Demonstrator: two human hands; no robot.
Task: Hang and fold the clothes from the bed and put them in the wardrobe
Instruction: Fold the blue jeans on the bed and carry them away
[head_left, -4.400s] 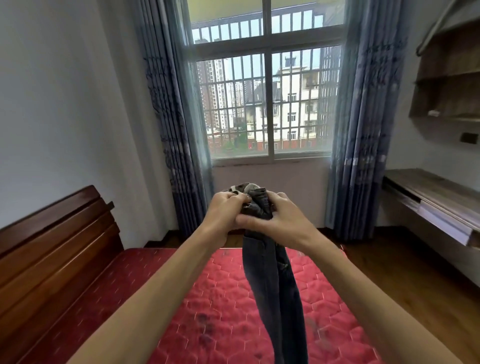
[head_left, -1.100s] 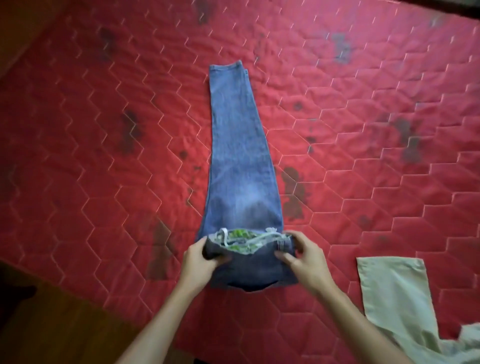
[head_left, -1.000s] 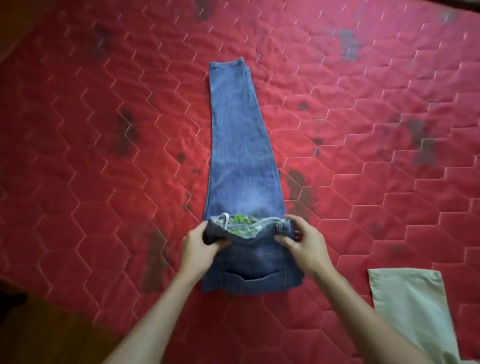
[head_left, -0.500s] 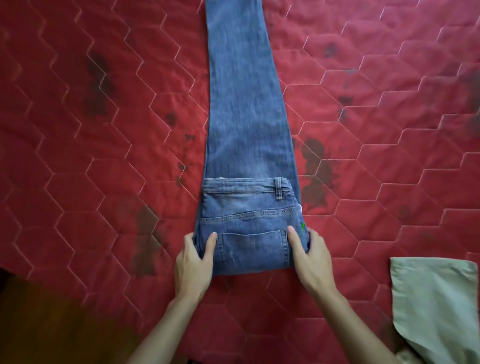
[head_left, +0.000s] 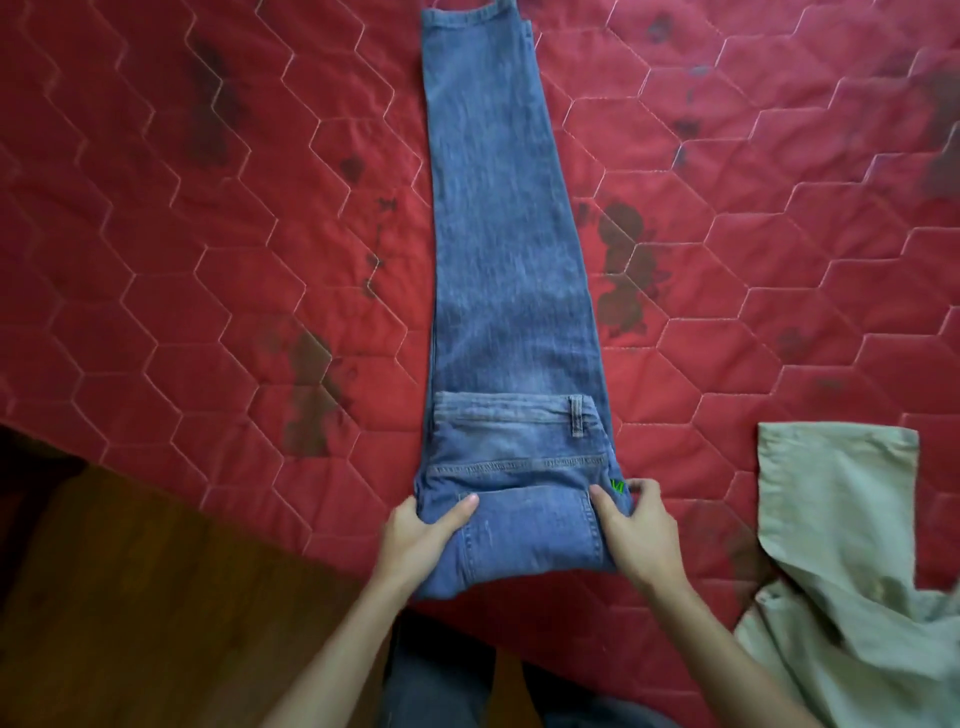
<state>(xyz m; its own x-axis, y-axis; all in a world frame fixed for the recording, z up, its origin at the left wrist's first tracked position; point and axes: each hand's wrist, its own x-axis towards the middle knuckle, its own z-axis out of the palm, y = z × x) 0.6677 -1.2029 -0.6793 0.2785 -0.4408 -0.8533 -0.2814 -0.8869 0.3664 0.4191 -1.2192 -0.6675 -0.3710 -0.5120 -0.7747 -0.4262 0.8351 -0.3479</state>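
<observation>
A pair of blue jeans (head_left: 498, 249) lies lengthwise on the red quilted bed cover (head_left: 208, 218), legs stacked and pointing away from me. The waist end is folded over onto the legs, back pocket facing up. My left hand (head_left: 415, 540) grips the left side of this folded end, thumb on top. My right hand (head_left: 634, 530) grips the right side, by a small green mark on the denim.
A pale green garment (head_left: 857, 561) lies crumpled on the bed to the right of the jeans. The bed's near edge runs diagonally, with brown wooden floor (head_left: 156, 613) below it at the lower left.
The jeans went from hanging in my hands to lying on the bed. The waist end was folded over onto the legs, and my hands moved to the sides of the fold.
</observation>
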